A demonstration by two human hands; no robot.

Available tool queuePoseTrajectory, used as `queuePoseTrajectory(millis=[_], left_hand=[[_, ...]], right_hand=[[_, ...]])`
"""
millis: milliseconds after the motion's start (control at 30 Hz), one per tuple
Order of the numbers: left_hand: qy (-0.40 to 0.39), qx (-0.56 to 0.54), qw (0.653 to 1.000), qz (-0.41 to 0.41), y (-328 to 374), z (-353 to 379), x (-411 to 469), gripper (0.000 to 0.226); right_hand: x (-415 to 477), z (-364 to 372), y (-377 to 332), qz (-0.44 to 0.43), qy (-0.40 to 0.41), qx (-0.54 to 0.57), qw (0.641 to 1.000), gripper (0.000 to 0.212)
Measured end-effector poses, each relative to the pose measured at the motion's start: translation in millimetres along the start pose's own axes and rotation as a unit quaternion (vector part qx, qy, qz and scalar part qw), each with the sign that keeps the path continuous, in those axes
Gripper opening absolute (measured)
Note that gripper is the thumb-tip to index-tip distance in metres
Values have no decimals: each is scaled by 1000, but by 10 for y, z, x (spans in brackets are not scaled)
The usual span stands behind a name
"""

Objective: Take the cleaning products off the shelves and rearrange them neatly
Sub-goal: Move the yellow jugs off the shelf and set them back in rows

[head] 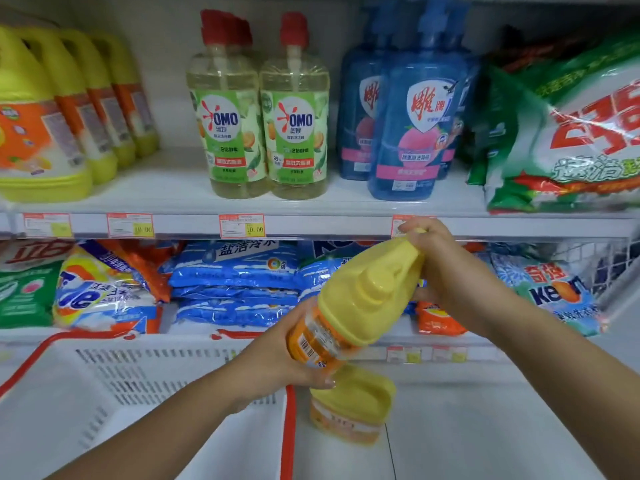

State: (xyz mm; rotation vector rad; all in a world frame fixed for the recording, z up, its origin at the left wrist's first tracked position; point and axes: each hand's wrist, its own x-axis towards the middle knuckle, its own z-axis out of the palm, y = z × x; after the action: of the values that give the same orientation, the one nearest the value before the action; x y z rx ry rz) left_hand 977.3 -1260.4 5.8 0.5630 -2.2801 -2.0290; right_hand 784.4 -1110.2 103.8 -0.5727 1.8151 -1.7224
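Note:
I hold a yellow detergent jug (360,299) tilted in front of the shelves. My right hand (440,261) grips its handle at the top, and my left hand (277,355) cups its orange-labelled base. On the upper shelf (311,225) stand yellow jugs (59,109) at the left, two OMO bottles (259,116) in the middle, blue pump bottles (412,119) beside them and green-white powder bags (568,133) at the right. Another yellow jug (353,407) stands on the floor below my hands.
A white basket with a red rim (131,386) sits at the lower left. The lower shelf holds Tide bags (104,292), blue salt-wash bags (235,282) and a Keon bag (554,289). White floor tiles (502,427) lie at the lower right.

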Motion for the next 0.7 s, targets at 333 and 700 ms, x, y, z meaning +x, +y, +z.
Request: queuePoseTrajectory(millis=[333,700], left_hand=[[118,77,988,59,-255,45,-125,118],[43,19,998,31,-115,-224,-251,95]], right_hand=[[-179,-135,105,-24,-242,129,961,35],[-139,-62,129,-36,-193,24,980,26]])
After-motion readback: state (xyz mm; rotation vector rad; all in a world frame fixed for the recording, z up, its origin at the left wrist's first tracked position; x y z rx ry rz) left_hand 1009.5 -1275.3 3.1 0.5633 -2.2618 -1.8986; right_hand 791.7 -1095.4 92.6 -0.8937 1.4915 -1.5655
